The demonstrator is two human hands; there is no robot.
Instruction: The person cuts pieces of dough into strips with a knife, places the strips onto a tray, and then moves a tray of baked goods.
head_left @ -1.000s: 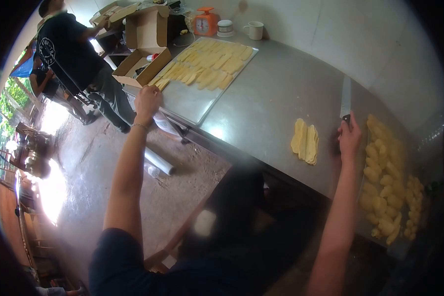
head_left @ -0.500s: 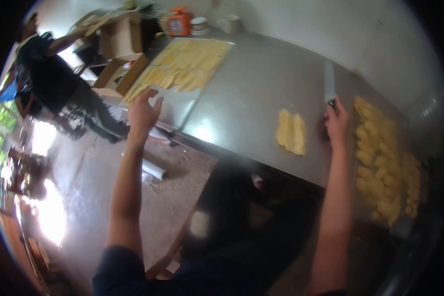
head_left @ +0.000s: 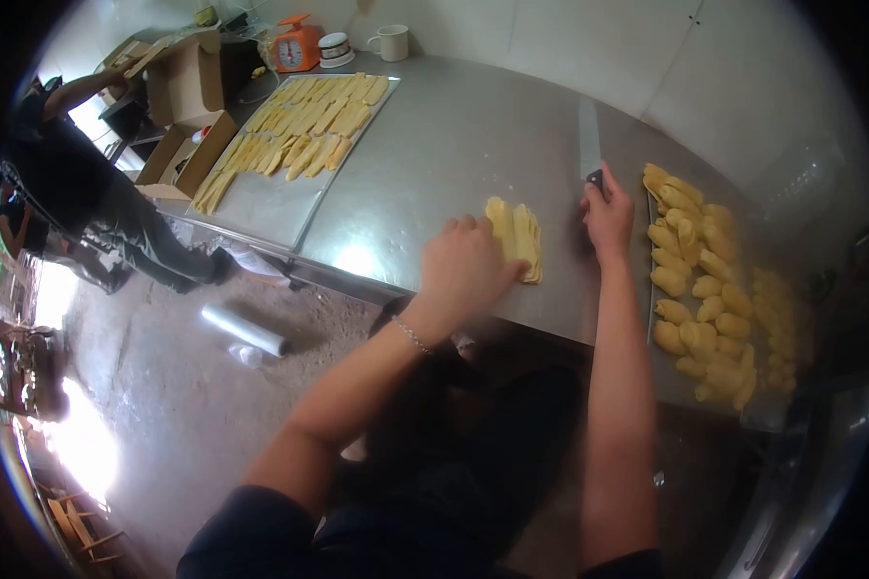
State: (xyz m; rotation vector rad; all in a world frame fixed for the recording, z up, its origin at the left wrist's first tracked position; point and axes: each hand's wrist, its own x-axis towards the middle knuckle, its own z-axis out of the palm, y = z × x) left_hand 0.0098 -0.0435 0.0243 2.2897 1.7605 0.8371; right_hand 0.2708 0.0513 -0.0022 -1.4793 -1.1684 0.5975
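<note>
My right hand (head_left: 609,217) is closed around the dark handle of a knife (head_left: 590,140). Its broad, pale blade points away from me over the metal table. To the left lie two side-by-side stacks of thin yellow fruit slices (head_left: 525,236). My left hand (head_left: 465,262), with a bracelet at the wrist, reaches over the near left part of these slices. Its thumb lies across their near end, apart from the bent fingers, which are at the left edge. The palm side is hidden.
A tray of peeled yellow fruit (head_left: 700,333) is on the right. Flat slices line a tray (head_left: 266,200) at the left, near an orange scale (head_left: 295,48), a mug (head_left: 392,43) and an open cardboard box (head_left: 188,159). A person (head_left: 77,174) stands beyond.
My left hand has come from above the left tray across to the yellow slices. My right hand still holds the knife beside them. The view has shifted to the right.
</note>
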